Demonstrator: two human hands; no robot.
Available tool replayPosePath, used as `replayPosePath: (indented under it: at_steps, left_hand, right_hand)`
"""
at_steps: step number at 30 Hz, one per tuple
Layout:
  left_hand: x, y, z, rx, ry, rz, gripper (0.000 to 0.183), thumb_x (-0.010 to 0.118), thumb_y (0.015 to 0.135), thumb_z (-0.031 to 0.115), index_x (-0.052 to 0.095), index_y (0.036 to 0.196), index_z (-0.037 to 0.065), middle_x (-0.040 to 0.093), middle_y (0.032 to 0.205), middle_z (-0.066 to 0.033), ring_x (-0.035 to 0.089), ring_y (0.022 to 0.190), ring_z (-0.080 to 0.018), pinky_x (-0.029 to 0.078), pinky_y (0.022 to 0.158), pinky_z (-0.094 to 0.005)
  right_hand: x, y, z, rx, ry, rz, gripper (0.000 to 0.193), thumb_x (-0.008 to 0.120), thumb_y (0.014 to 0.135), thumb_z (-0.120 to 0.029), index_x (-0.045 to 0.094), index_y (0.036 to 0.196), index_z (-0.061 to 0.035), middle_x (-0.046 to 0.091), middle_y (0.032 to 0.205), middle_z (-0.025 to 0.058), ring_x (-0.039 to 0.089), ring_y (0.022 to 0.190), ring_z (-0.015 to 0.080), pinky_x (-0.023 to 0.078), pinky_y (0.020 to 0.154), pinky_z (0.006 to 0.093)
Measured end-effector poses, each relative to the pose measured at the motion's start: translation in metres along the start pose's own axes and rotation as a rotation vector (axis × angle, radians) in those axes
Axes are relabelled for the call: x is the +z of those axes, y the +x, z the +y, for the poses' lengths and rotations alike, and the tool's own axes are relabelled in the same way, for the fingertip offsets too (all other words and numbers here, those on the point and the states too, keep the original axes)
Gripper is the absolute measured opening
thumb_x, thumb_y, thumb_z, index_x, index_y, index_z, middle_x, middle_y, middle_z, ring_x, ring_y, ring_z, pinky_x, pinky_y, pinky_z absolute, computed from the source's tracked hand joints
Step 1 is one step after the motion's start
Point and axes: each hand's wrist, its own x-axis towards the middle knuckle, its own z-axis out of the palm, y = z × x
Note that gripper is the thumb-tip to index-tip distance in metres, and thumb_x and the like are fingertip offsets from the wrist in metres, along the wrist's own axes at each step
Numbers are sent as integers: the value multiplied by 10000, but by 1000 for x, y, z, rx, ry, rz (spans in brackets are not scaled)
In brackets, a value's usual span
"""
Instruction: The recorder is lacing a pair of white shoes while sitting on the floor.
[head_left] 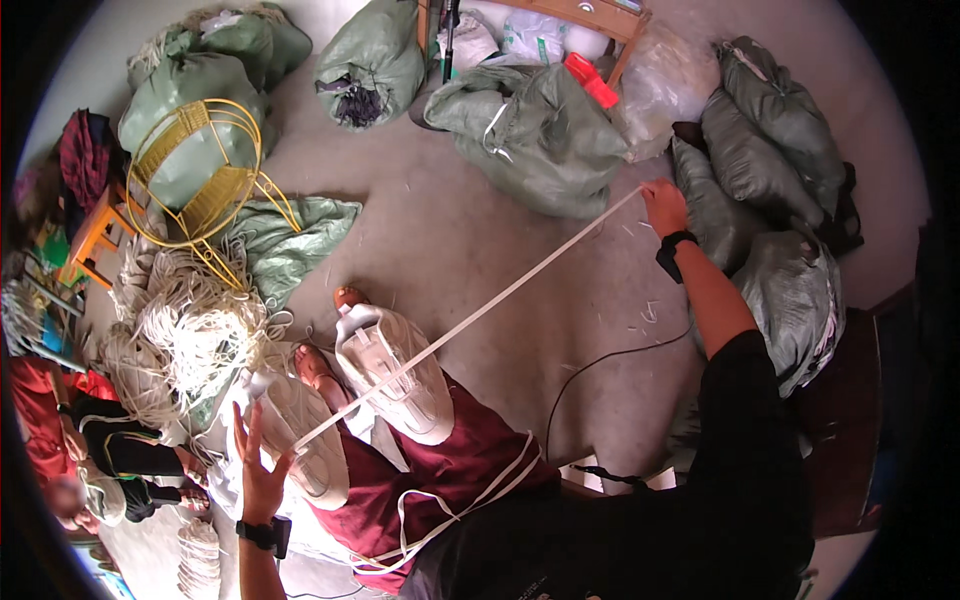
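A long, flat, pale lace (500, 295) is stretched tight on a slant over my lap. My right hand (665, 207), arm reaching far out to the right, is closed round its upper end. Its lower end comes down at my left hand (262, 470), beside the thumb; whether it passes into the shoe there cannot be made out. The fingers of my left hand are spread apart. A white shoe (300, 440) lies beside that hand, and another white shoe (395, 375) sits just right of it under the lace. A loose white lace (425, 495) loops over my dark red trousers.
A tangled heap of white laces (200, 325) lies to the left, near a yellow woven chair (205, 180). Stuffed green sacks (540, 130) stand at the back, with more grey sacks (770, 140) on the right. A co-worker (110, 440) sits at lower left. A black cable (600, 360) crosses the floor.
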Motion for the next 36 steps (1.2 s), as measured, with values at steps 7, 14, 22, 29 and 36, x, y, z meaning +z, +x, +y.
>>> replayPosePath:
  at_steps: [7,14,22,29,36]
  left_hand:
    - [-16,-11,24,82,199,-120,503,675,725,-77,721,1176,138,145,1642,-144,112,1505,-394,184,1202,-518]
    - [-33,-22,0,141,209,-205,339,656,756,-56,737,1044,105,232,1615,-175,99,1512,-390,169,1206,-501]
    - [-44,-35,22,171,104,-102,120,767,750,37,690,835,72,372,1514,-190,185,1467,-442,193,1177,-543]
    - [-72,-52,70,112,-127,-214,76,735,818,50,661,836,43,466,1433,-153,259,1444,-408,237,1156,-527]
    - [-118,-65,146,194,-406,-336,240,623,973,196,654,807,25,576,1328,-192,460,1328,-311,363,1068,-433]
  right_hand:
    - [-32,26,-35,234,613,104,137,639,887,-53,695,998,5,732,917,146,716,766,214,559,710,325]
    - [-83,39,-67,195,910,130,156,577,923,33,638,1061,77,727,923,121,704,812,150,577,738,268]
    - [-128,39,-104,182,929,170,173,565,940,40,604,1106,70,720,954,143,705,846,171,585,761,279]
    - [-107,23,-141,7,1159,50,123,573,939,31,603,1058,36,721,941,130,687,791,158,561,710,283]
    - [-118,-51,-257,-155,1196,-356,120,587,913,11,625,1027,22,714,841,104,676,746,132,538,652,264]
